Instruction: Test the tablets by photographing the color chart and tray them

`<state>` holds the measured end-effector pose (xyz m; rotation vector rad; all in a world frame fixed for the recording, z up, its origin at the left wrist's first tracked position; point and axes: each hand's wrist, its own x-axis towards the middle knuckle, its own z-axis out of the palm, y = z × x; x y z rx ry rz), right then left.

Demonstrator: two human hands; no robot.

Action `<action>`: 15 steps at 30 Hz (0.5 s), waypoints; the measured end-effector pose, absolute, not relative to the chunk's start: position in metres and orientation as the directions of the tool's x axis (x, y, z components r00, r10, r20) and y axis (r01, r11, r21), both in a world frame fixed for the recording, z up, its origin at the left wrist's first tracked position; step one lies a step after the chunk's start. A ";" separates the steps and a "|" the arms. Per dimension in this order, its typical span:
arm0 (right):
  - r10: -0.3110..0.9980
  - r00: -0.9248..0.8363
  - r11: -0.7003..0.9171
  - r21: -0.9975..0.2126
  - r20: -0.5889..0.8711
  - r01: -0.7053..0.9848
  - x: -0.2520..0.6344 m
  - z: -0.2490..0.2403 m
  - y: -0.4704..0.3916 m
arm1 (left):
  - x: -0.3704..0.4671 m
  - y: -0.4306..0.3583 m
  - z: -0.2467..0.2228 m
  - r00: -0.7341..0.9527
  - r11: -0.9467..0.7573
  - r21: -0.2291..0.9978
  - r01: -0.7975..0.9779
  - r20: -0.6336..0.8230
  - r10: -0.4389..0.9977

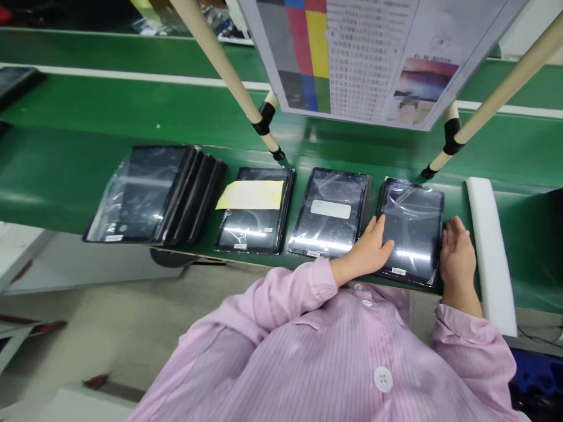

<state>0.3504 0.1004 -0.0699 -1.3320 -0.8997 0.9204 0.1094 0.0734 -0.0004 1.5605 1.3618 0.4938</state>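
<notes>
A dark tablet point(411, 228) in clear film lies face up at the right, apparently on top of a stack. My left hand point(370, 251) rests at its left edge, fingers stretched out and thumb over the screen. Along its right edge stands my right hand point(458, 258), fingers straight and close together. Neither hand's fingers wrap round the tablet. Just left of my left hand lies another tablet point(329, 190) with a white label. Farther left is a tablet point(253, 225) partly covered by a yellow paper point(253, 194).
Several film-wrapped tablets point(149, 187) lean in a slanted pile at the left of the green bench point(109, 99). A white foam strip point(491, 252) lies right of my right hand. Above the bench, a printed chart point(360, 58) hangs between beige tubes point(224, 64) with black feet.
</notes>
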 end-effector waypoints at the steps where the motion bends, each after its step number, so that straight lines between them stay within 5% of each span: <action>1: 0.932 0.363 0.031 -0.999 0.019 -0.027 0.350 -0.070 0.105 | 0.120 0.078 -0.001 0.267 0.127 0.844 0.520 -0.302 0.915; 9: 0.937 0.344 0.119 -0.982 0.062 -0.147 0.318 -0.019 0.087 | 0.109 0.070 0.023 0.222 0.006 0.908 0.420 -0.109 0.969; 15: 0.986 0.087 0.153 -0.978 0.142 -0.142 0.229 0.001 0.076 | 0.014 0.044 0.039 0.041 -0.085 0.913 0.398 0.075 0.996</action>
